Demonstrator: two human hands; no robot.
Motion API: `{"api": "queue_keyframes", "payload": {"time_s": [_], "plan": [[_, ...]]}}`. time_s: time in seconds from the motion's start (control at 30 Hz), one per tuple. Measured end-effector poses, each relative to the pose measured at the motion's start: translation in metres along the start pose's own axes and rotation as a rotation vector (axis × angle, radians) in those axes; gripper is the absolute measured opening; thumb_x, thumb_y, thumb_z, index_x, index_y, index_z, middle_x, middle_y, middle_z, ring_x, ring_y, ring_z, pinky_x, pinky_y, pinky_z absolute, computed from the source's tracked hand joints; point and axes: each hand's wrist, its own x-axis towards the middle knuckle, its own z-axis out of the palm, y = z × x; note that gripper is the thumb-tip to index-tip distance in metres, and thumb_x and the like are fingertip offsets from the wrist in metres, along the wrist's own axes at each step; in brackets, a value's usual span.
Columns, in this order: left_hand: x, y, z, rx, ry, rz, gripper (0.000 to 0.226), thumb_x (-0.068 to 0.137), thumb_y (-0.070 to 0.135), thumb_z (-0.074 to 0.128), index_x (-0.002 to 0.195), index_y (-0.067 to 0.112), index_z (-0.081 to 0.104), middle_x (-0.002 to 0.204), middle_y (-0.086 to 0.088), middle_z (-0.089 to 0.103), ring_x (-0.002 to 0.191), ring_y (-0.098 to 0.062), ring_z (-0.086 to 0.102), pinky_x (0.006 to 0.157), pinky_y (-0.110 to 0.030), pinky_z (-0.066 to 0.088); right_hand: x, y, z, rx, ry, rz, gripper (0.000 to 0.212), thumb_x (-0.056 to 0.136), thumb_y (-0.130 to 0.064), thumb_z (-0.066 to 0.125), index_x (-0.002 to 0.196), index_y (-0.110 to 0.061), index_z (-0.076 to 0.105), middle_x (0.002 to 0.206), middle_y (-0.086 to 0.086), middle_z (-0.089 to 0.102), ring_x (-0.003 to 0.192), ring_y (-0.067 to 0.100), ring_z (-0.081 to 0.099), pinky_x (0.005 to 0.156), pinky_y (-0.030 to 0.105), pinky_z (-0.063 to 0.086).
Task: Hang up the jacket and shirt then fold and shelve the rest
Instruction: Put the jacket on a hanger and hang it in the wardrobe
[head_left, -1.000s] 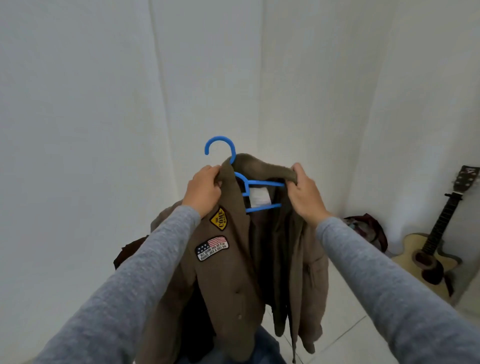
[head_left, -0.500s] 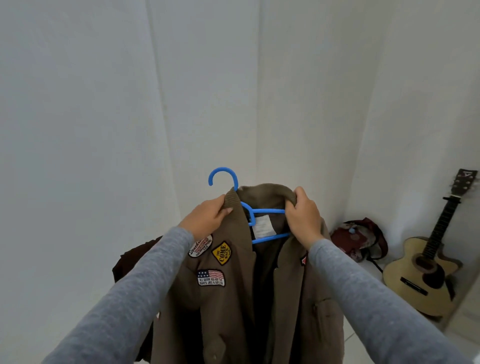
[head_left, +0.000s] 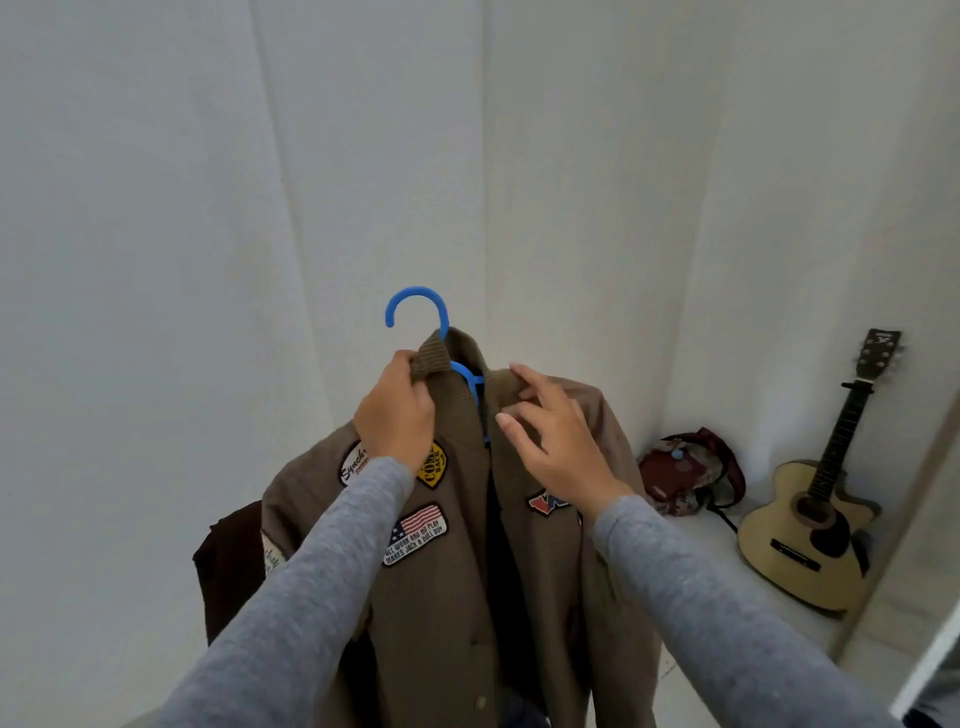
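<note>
A brown jacket (head_left: 452, 582) with sewn patches hangs on a blue plastic hanger (head_left: 415, 304), held up in front of me. The hanger's hook sticks up above the collar; most of its frame is hidden inside the jacket. My left hand (head_left: 397, 410) grips the left side of the ribbed collar. My right hand (head_left: 550, 436) hovers at the right side of the collar with fingers spread and loose, its fingertips touching the fabric. A dark brown garment (head_left: 228, 566) shows behind the jacket at lower left.
White walls meet in a corner straight ahead. An acoustic guitar (head_left: 815, 519) leans against the right wall on the floor. A dark red bag (head_left: 685, 473) lies in the corner beside it.
My right hand has let go of the collar and opened. The jacket fronts have closed over the hanger bar and label. The left hand keeps its grip on the collar.
</note>
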Motion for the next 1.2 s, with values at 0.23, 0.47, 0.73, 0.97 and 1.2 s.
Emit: {"api": "queue_keyframes", "payload": {"time_s": [0.23,0.47,0.73,0.97,1.2], "plan": [[0.012,-0.011,-0.011,-0.084,0.079,-0.154,0.02,0.094,0.012,0.039,0.106,0.016,0.055,0.09,0.001,0.062,0.078,-0.019,0.052,0.072,-0.031,0.038,-0.008,0.036,-0.016,0.137,0.49,0.392,0.036,0.085,-0.036,0.064,0.115,-0.02,0.054,0.126,-0.002,0.047,0.12,0.015,0.044,0.102,0.05,0.037],[0.023,-0.018,-0.018,-0.136,0.105,-0.119,0.022,0.094,0.012,0.04,0.108,0.015,0.057,0.085,0.005,0.058,0.076,-0.016,0.051,0.07,-0.028,0.037,-0.006,0.056,0.0,0.251,0.266,0.618,0.05,0.087,-0.046,0.059,0.126,-0.02,0.044,0.129,-0.003,0.049,0.122,0.015,0.044,0.106,0.051,0.033],[0.037,-0.037,-0.032,-0.087,0.1,-0.007,0.024,0.094,0.011,0.042,0.112,0.014,0.058,0.083,0.005,0.057,0.074,-0.016,0.05,0.068,-0.029,0.036,0.011,0.069,-0.005,0.147,0.289,0.578,0.022,0.095,-0.016,0.047,0.074,-0.017,0.053,0.071,-0.002,0.054,0.077,0.023,0.052,0.076,0.04,0.042],[0.045,-0.054,-0.043,-0.15,-0.181,0.24,0.025,0.093,0.019,0.043,0.109,0.01,0.06,0.09,-0.008,0.065,0.08,-0.023,0.058,0.073,-0.038,0.047,0.057,0.07,-0.047,0.114,0.459,0.534,0.022,0.096,-0.014,0.046,0.074,-0.013,0.046,0.077,0.006,0.051,0.079,0.02,0.046,0.073,0.037,0.036],[0.047,-0.039,-0.034,-0.036,-0.126,0.121,0.017,0.092,0.006,0.042,0.1,0.006,0.057,0.079,-0.007,0.058,0.07,-0.023,0.05,0.064,-0.03,0.034,0.062,0.012,-0.059,0.305,-0.319,0.371,0.04,0.097,-0.042,0.042,0.092,-0.014,0.07,0.085,-0.013,0.067,0.077,-0.005,0.059,0.073,0.009,0.042]]}}
